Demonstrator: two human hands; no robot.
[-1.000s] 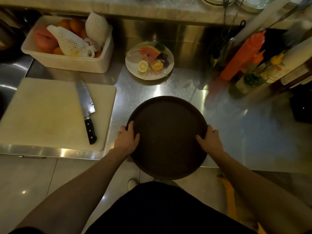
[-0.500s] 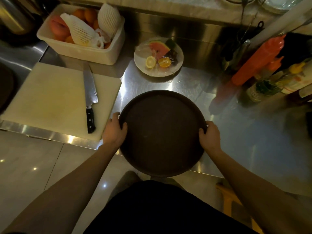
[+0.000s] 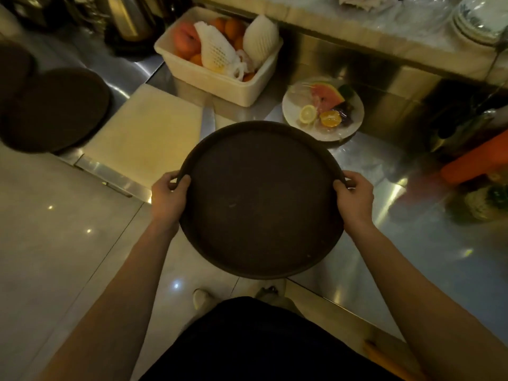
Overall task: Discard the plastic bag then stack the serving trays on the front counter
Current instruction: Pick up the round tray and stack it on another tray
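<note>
I hold a round dark brown serving tray (image 3: 261,199) level in front of me, lifted off the steel counter (image 3: 412,229). My left hand (image 3: 167,196) grips its left rim and my right hand (image 3: 354,196) grips its right rim. Another dark round tray (image 3: 55,108) lies on the counter at the far left, overlapping a further dark tray (image 3: 13,67) behind it. No plastic bag is identifiable.
A cream cutting board (image 3: 148,127) lies left of the held tray, its knife (image 3: 208,119) mostly hidden. Behind are a white tub of fruit (image 3: 220,78) and a plate of cut fruit (image 3: 324,111). An orange bottle (image 3: 472,160) stands at right. Tiled floor lies below.
The tray has come up off the counter and shifted left with both hands still on its rims. The view has swung left, bringing the other trays into sight.
</note>
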